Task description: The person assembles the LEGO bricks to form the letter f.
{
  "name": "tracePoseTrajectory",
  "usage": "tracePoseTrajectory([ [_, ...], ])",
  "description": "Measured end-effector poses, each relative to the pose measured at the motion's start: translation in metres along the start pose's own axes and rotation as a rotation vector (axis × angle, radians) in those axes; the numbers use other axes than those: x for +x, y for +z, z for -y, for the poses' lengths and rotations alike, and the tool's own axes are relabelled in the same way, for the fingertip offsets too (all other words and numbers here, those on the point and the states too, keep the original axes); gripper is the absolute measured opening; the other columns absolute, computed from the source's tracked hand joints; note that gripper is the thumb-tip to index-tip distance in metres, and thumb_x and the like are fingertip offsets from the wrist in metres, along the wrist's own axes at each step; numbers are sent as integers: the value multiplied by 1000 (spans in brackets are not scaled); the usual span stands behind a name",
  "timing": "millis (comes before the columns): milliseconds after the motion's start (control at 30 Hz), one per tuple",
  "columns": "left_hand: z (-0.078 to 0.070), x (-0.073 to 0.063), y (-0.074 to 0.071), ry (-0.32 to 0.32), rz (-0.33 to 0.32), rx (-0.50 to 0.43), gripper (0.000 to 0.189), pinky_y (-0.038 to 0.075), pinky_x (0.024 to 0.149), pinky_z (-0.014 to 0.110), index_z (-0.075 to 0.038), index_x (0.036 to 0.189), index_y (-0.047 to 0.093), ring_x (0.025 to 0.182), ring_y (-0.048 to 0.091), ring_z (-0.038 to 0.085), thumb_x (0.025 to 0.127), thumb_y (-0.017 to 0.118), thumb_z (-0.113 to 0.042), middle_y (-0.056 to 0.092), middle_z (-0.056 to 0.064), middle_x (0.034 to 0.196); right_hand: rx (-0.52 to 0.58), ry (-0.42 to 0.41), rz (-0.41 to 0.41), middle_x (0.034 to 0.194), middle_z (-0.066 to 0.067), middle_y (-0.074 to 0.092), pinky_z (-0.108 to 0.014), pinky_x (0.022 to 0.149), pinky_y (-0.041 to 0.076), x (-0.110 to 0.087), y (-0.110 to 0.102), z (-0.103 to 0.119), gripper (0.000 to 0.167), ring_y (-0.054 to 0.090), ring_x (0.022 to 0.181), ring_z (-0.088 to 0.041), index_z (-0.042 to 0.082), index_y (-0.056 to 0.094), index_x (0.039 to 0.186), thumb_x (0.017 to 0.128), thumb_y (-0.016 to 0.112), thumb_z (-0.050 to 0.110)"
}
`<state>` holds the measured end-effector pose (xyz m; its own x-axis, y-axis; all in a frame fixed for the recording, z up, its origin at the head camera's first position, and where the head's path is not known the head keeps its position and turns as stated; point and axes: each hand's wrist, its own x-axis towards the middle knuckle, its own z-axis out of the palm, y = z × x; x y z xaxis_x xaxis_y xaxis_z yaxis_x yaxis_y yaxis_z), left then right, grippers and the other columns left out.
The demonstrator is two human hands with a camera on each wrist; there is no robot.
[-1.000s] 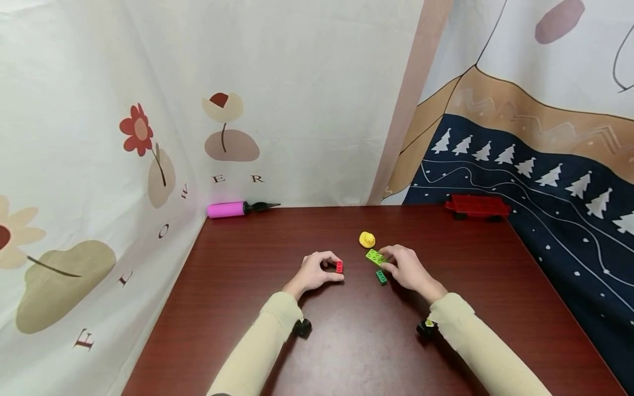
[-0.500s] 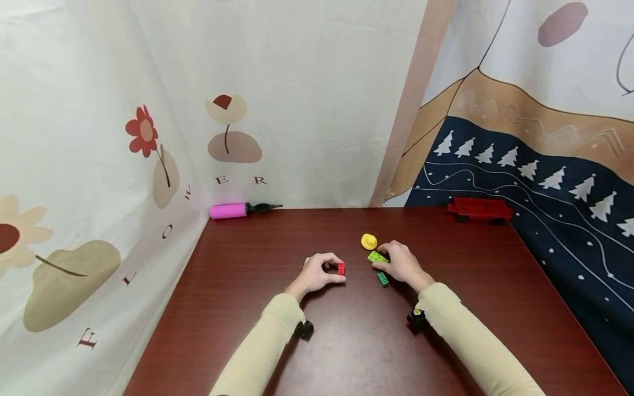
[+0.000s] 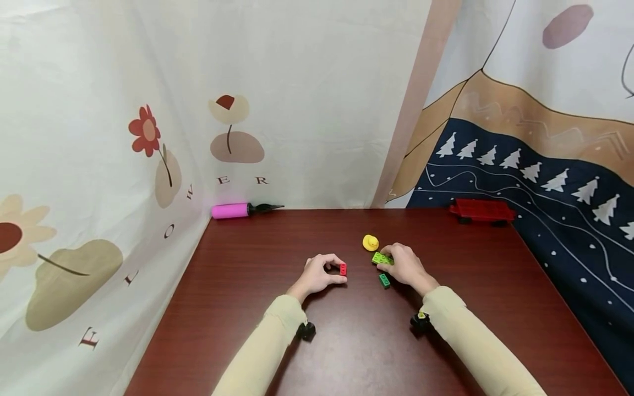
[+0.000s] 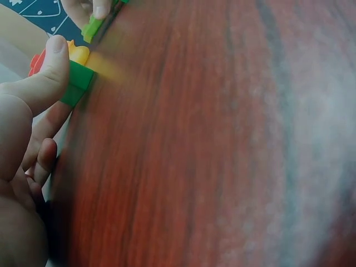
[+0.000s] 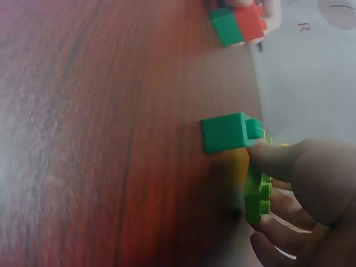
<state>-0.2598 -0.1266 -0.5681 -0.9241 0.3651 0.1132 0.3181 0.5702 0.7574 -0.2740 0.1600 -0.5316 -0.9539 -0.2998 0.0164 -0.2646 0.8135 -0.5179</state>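
Observation:
My left hand (image 3: 315, 275) holds a red building brick (image 3: 343, 269) between thumb and fingers. Beneath the red one, joined to it, is a green brick (image 5: 225, 26), seen in the wrist views. A lime-green studded brick (image 5: 256, 192) is pinched by the thumb and fingers of my right hand (image 3: 406, 267); the hand covers part of it. Just in front of that hand, a small dark green brick (image 3: 384, 281) stands studs up on the table, apart from the left hand's bricks.
A yellow rubber duck (image 3: 370, 243) sits just beyond the lime brick. At the table's back left lies a pink hand pump (image 3: 230, 210) with a black nozzle. A red toy wagon (image 3: 482, 210) stands at the back right. Printed curtains (image 3: 317, 110) border the table.
My right hand has shifted left and its thumb has closed on the lime brick, which has turned slightly. The left hand keeps its grip, almost still. The head view has shifted a little.

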Motion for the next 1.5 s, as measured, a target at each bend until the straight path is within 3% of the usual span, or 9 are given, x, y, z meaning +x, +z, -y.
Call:
tracePoseTrajectory([
  [167,-2,-3,-1,-17,-5,-14,29,31,98,43,-28,103,78,89,56,11,79,95,-31,74,-16,99,64,-68,-34,114,-12,71,-48,89,56,-7,-7,3,39,65,101,-26,3,74,124,91,84,22],
  [333,-2,-2,-2,-45,-11,-20,32,32,95,42,-29,104,79,90,55,11,78,95,-35,74,-17,99,127,-200,-81,116,-13,71,-47,91,57,-7,-8,18,41,66,102,-26,1,74,127,91,85,18],
  [567,-3,-2,-3,-56,-12,-23,34,35,93,41,-28,106,80,91,56,10,77,95,-38,75,-16,99,166,-339,-103,114,-7,73,-38,82,54,-4,4,45,36,63,97,-20,6,76,123,90,86,18],
  [767,-4,0,-2,-58,-6,-10,34,34,92,41,-26,106,79,89,56,10,78,95,-38,74,-15,98,172,-413,-90,109,-2,75,-35,83,55,0,18,59,33,65,97,-16,9,78,117,88,88,20],
  [1000,-2,0,-2,-45,-7,2,30,33,95,44,-26,102,79,84,55,9,78,95,-36,69,-14,89,187,-443,-75,104,-3,73,-35,83,55,3,32,62,28,66,95,-16,8,78,114,89,87,17],
  [1500,0,2,0,-31,-3,-5,29,31,101,46,-26,101,78,81,59,7,79,95,-36,70,-15,88,149,-436,-89,105,-6,72,-36,83,56,4,44,61,30,67,96,-19,6,77,115,89,87,16],
])
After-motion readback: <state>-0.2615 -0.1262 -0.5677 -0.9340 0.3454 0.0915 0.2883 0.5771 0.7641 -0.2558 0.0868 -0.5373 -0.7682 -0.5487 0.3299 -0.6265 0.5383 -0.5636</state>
